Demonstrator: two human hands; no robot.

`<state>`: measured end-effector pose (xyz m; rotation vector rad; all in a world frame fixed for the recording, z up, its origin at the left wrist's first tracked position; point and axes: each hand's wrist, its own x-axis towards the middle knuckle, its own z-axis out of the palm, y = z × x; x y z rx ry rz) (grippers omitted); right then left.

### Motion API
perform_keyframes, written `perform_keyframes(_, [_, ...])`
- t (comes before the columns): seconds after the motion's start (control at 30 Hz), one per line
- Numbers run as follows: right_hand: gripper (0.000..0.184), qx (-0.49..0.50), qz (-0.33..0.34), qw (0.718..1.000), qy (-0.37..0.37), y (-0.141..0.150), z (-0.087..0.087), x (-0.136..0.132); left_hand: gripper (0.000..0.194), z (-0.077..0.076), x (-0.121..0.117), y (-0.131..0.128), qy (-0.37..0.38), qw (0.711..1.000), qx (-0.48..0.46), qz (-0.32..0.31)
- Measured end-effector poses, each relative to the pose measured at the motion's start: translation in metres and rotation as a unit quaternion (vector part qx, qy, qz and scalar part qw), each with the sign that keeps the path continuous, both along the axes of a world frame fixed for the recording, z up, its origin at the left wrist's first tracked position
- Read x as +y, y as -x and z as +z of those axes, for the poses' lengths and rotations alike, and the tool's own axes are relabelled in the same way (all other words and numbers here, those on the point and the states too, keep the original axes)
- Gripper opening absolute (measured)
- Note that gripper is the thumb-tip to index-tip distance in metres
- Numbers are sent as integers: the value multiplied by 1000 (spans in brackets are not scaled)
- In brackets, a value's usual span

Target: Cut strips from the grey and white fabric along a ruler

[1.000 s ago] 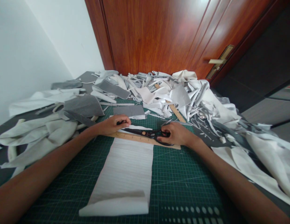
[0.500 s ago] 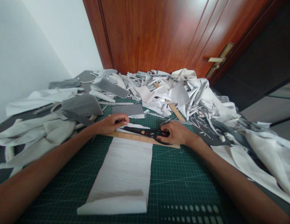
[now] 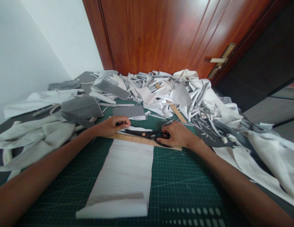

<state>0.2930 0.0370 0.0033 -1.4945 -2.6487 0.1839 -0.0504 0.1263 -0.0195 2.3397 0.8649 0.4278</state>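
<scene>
Currently: scissors at white fabric, along the wooden ruler.
Head view: right hand (image 3: 176,134) closed round the handles of black scissors (image 3: 150,136), which lie at the far edge of the wooden ruler (image 3: 143,141), blades toward left hand (image 3: 115,124); left fingers pinched on a narrow white strip (image 3: 139,128) just beyond ruler. White fabric (image 3: 123,173) extends from ruler's near edge, near end curled. Step looks like trimming along ruler; next snip probably calls for blades parallel to it, strip held taut. Blade gap unclear. Ruler's right end overhangs fabric. Most room: gridded green mat (image 3: 180,176), near side of ruler, right of fabric; beyond ruler, grey piece (image 3: 129,111) and scrap pile (image 3: 165,91) crowd.
</scene>
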Motion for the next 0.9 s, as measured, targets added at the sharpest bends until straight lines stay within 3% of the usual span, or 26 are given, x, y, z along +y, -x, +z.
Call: perform_keyframes(0.9, [47, -5, 26, 999, 26, -2, -1, 6, 37, 3, 0, 1, -7, 1000, -10, 8])
